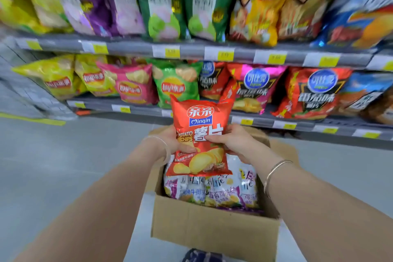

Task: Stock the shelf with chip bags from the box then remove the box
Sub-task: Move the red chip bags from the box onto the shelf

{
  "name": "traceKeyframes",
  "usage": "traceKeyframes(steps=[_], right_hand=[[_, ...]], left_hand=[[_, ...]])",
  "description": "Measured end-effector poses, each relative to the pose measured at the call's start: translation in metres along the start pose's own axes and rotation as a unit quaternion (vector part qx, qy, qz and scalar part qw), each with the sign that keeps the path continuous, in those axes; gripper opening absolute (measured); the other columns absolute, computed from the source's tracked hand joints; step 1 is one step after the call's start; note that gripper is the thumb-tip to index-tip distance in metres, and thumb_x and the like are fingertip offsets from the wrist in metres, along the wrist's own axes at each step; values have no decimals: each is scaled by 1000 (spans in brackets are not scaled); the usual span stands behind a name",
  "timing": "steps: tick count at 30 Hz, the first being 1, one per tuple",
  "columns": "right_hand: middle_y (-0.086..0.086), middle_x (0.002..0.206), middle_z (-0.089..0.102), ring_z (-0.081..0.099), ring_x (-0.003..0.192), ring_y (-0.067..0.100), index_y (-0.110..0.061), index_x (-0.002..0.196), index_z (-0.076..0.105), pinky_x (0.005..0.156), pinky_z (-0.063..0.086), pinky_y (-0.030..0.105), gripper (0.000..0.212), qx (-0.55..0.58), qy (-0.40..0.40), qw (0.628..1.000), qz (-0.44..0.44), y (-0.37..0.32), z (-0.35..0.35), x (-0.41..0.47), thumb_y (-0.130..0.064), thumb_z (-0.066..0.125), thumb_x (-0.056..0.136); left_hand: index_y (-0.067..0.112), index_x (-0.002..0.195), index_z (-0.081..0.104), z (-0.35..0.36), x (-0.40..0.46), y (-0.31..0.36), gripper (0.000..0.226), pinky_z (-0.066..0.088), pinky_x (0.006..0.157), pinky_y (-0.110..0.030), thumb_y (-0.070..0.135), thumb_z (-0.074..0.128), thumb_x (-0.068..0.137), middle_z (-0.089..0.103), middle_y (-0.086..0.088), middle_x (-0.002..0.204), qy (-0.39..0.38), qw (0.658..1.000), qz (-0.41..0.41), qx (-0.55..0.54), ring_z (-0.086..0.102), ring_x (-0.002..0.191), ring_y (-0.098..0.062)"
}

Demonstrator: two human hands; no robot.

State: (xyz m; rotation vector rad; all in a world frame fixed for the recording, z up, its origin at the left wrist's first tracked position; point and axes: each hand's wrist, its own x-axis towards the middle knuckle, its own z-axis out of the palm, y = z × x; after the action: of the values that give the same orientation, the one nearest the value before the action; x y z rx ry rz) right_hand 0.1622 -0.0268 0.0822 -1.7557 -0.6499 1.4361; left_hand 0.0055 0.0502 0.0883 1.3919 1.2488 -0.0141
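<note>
I am holding a red chip bag (197,134) upright with both hands, above the open cardboard box (212,225) that sits on the grey floor (63,166) in front of me. My left hand (172,140) grips the bag's left edge, thumb across the front near the words "POTATO CHIPS" and the other fingers hidden behind the bag. My right hand (229,140) grips the right edge, thumb pressed on the front just under the large white characters, the rest of the fingers wrapped behind. The bag's lower edge hangs over the bags left in the box (212,191), which are white and purple packs standing side by side in a row; I cannot tell whether the red bag touches them. I wear a thin bracelet on my left wrist (161,142) and another on my right wrist (274,172). Just beyond the box is the lower shelf (297,122), filled with yellow, pink, green and red bags, its grey front edge carrying yellow price tags. The red bag's top corner rises in front of a green bag (176,78) on that shelf. Above it, the upper shelf (191,49) holds taller purple, green, orange and blue bags, blurred in this view. A bit of dark patterned cloth (200,256) shows at the bottom edge, near the box's closest wall.
</note>
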Motion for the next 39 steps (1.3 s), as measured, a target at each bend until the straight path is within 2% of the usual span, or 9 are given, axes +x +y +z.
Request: traceKeyframes(steps=[3,9,16,20,25,27,30,35,39], right_hand=[[3,109,65,65,89,17,-9,115,51,75,54,32,57,16,20,999,-47,-81,-16,-58,-11,83,67],[3,112,64,65,85,17,-16,116,44,58,50,26,58,56,18,993,-100,-234,-62,-176,-10,80,71],[6,109,65,64,77,14,-14,114,44,46,47,19,60,81,97,976,-175,-404,-121,-305,-11,82,67],[-2,97,64,64,77,11,-11,119,43,57,50,27,64,102,150,952,-247,-481,-155,-359,-13,82,68],[5,113,65,65,101,24,-14,118,47,88,53,40,57,81,237,911,-329,-553,-196,-399,-26,78,73],[8,122,62,62,108,26,-12,124,47,96,50,43,57,66,270,895,-348,-575,-211,-413,-34,73,77],[5,122,55,56,115,27,-10,131,41,99,46,41,59,26,307,886,-348,-598,-232,-426,-46,57,87],[17,138,49,48,125,34,1,137,41,107,37,42,72,5,351,894,-279,-619,-276,-427,-54,39,92],[16,121,61,56,113,33,-11,124,53,104,42,43,51,44,354,904,-236,-623,-320,-420,-47,35,93]], left_hand=[[11,126,49,-27,-55,78,86,47,99,-42,19,88,50,64,-2,118,-15,999,33,16,61,107,-24],[14,115,55,-64,-172,229,49,43,103,-48,-1,73,73,63,-12,122,-17,994,104,15,59,114,-29],[7,127,50,-97,-293,415,57,52,82,-34,-2,71,74,65,-7,109,0,974,224,25,62,94,-21],[11,120,50,-103,-341,505,52,52,77,-36,11,75,74,67,-7,105,29,960,277,8,64,91,-24],[10,117,50,-99,-385,597,44,53,71,-29,18,71,79,65,-5,109,32,931,363,-1,62,88,-19],[16,113,48,-93,-400,627,53,53,80,-34,38,74,73,64,-1,107,46,918,393,9,63,93,-19],[14,125,48,-87,-407,663,84,49,97,-44,60,70,57,63,-8,123,60,902,427,29,63,107,-26],[7,134,38,-60,-405,716,67,44,87,-30,51,52,86,56,-9,127,99,892,423,125,55,101,-22],[5,130,40,-31,-392,745,63,42,89,-34,51,49,88,56,-10,123,108,891,413,153,55,105,-27]])
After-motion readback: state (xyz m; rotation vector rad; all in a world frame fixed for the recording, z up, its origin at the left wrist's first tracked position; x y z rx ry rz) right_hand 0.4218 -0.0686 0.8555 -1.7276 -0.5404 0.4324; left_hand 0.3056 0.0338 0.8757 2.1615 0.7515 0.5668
